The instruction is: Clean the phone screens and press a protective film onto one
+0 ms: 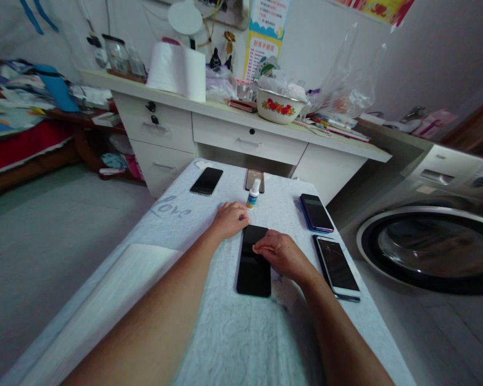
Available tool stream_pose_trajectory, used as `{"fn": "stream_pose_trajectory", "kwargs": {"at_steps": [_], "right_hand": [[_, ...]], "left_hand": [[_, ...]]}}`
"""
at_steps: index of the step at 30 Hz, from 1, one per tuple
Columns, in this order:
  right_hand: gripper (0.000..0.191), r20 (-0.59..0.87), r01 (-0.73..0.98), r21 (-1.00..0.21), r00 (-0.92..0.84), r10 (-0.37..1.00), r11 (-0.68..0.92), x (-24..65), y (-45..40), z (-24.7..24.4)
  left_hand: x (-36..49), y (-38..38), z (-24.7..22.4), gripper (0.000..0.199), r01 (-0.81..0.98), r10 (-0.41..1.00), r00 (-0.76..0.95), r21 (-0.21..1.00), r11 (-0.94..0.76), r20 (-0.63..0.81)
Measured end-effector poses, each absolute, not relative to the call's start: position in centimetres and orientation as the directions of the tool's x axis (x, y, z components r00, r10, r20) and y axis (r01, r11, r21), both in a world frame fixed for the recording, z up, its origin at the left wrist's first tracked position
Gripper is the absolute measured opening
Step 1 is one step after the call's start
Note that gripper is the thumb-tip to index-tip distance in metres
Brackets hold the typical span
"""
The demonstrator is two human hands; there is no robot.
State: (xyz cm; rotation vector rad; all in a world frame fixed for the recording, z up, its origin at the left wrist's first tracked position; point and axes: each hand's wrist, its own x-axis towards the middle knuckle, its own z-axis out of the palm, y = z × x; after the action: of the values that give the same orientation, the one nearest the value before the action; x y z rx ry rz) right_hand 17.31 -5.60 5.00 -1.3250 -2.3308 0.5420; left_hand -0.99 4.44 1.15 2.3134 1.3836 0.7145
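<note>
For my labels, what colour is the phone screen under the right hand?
The phone screen is black, in the head view.

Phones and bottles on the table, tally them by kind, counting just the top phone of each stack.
Phones: 5 (centre phone, far-left phone, brownish phone, upper-right phone, white phone)
Bottles: 1 (spray bottle)
Total: 6
The brownish one, partly hidden, could be just a case, making the total 5.

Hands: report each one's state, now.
Left hand: curled beside the phone; grip cannot be told.
Right hand: closed on a small orange piece.
</note>
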Motion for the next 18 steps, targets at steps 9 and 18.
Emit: {"fn": "stream_pose_trajectory", "kwargs": {"at_steps": [9,18], "right_hand": [[0.019,0.207,0.810,-0.498,-0.238,0.949,0.311,18.0,-5.0,4.0],[0.016,0.273,0.835,-0.505,-0.084,0.958,0.217,18.7,-3.8,2.7]], "left_hand": [[-1.0,4.4,1.2,0.015,0.717,0.884,0.400,0.518,-0.467,0.242],[-1.0,4.3,1.3,0.015,0.705,0.881,0.408,0.530,-0.471,0.240]]}}
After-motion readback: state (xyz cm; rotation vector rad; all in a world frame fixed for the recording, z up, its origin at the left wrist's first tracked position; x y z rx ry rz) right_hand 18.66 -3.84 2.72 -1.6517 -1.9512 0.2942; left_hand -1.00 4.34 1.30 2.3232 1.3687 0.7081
